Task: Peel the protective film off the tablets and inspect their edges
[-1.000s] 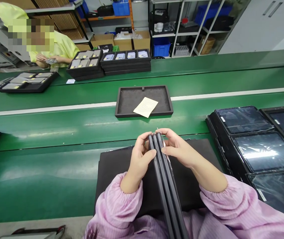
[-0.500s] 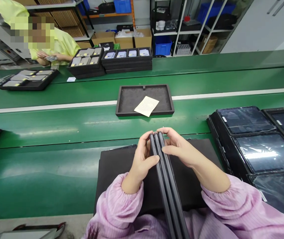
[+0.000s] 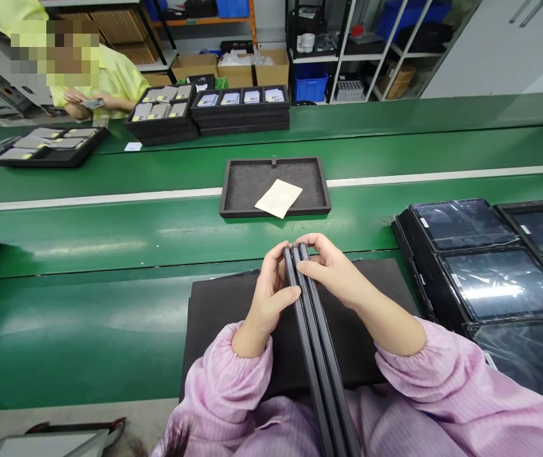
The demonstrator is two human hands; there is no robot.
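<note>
Three thin dark tablets (image 3: 316, 343) stand on edge, pressed side by side, seen from their narrow sides. My left hand (image 3: 271, 295) grips the stack from the left near its far end, thumb lying across the edges. From the right, my right hand (image 3: 331, 273) holds the same end, its thumb on the top edges and its fingers curled over the far corner. The tablets' near end reaches down toward my body. Beneath them lies a black foam mat (image 3: 226, 336). The tablets' broad faces are hidden.
A black tray (image 3: 247, 174) with a sheet of small stickers (image 3: 279, 198) lies ahead on the green bench (image 3: 85, 343). Trays of tablets (image 3: 504, 279) stand at the right. Across the bench, a co-worker in yellow (image 3: 113, 76) handles a small item beside stacked parts trays (image 3: 242, 117).
My right thumb has shifted slightly left over the edges of the tablets. Both hands keep their hold. The whole view has moved a little.
</note>
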